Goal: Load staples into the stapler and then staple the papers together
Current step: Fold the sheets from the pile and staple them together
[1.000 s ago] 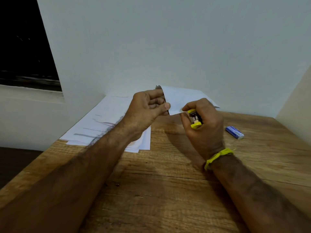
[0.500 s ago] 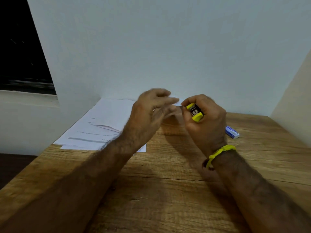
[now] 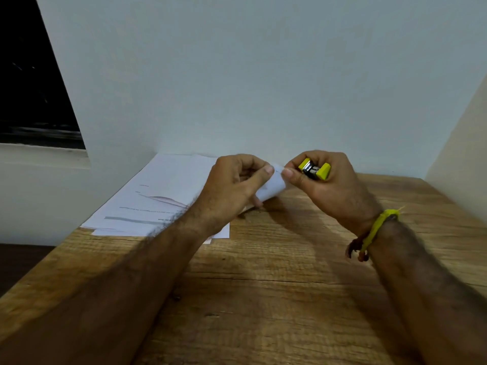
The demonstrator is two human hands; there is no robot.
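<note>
Operator: Report the hands.

Inspector: The left hand [image 3: 232,185] is raised above the table [image 3: 263,299], fingers curled, thumb pressed on a folded white sheet [image 3: 272,187]. The sheet is pinched between thumb and fingers. The right hand [image 3: 324,185] is just beside it, fingers wrapped round the stapler [image 3: 315,169]. The right thumb tip touches the upper edge of the same sheet, so the two thumbs lie nearly tip to tip on the paper.

Operator: Stapler condition?

Inspector: Yellow body with a bright metal centre section, held in the right hand above the table's far edge, close to the wall [image 3: 263,88]. The two yellow ends and the metal part show between the fingers; the rest is covered. Whether the magazine is open or closed cannot be determined.

Operator: Location of the papers?

Inspector: Two positions. The held sheet hangs between the hands, its lower end curving down toward the table; contact with the surface cannot be confirmed, as the left hand hides that edge. The paper stack [image 3: 158,201] lies flat on the table's far left, against the wall, sheets slightly fanned, printed lines visible on top. The left forearm crosses over its near right corner.

Operator: Other items?

Inspector: A yellow wristband [image 3: 376,227] with reddish-brown threads is on the right wrist. A dark window opening [image 3: 31,75] sits at upper left. The table is wood-grained.
</note>
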